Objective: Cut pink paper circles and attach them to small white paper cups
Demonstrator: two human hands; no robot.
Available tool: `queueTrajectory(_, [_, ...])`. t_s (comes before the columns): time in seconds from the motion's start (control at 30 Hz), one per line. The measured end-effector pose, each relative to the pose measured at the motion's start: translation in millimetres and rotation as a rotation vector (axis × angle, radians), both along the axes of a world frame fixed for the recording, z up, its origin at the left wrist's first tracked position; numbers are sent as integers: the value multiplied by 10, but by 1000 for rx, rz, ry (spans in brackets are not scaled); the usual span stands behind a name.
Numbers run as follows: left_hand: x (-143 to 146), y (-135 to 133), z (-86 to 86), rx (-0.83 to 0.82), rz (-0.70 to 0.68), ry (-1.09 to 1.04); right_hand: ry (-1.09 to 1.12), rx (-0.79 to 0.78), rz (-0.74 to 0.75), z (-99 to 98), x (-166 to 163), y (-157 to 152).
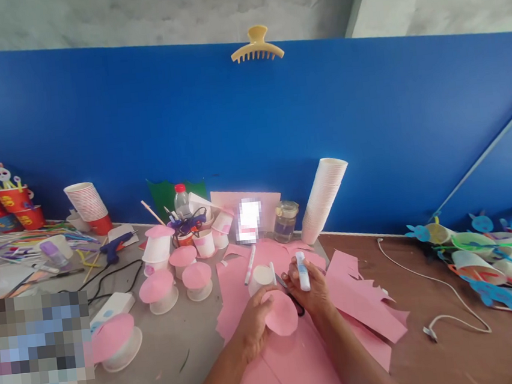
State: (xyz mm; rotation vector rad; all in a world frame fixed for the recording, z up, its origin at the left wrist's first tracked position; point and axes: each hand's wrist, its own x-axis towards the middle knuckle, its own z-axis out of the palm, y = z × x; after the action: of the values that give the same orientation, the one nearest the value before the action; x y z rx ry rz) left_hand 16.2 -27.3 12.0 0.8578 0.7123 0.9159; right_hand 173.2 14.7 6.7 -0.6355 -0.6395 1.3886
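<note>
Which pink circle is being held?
The pink circle in the left hand's grip; the other pink circles sit on white cups.

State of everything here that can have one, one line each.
Left hand: closed on pink disc
Pink disc: held
Right hand: closed on glue stick
Glue stick: held; cap on or off, can't tell
Phone: propped up, screen lit
Bottle: red cap on
Tall cup stack: nested
Hair clip: on panel top edge
White cable: loose, near plug unplugged
</note>
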Motion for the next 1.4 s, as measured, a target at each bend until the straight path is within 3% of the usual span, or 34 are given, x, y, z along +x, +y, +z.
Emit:
queueTrajectory(0.2, [-12,51,-3,-99,11,-140,-71,4,90,-36,-12,-29])
queueTrajectory(0.3, [-10,51,9,-105,-21,-74,-69,-1,83,-60,-22,-33])
queueTrajectory(0.53, [9,40,-46,308,23,431,-64,7,65,-88,-34,-22])
queueTrajectory(0.67, [48,-5,-95,352,-10,387,-63,2,69,-105,-18,-8])
queueTrajectory(0.87, [-1,-32,-69,636,170,434,-52,25,67,-63,-42,-28])
queueTrajectory(1.13, [-11,-21,-2,497,273,336,-211,71,130,114,-359,-235])
queueTrajectory(1.23, [-12,-8,4,450,266,356,-270,97,43,129,-368,-205])
queueTrajectory(1.4, [3,-11,-37,312,79,267,-90,98,-376,329,87,-22])
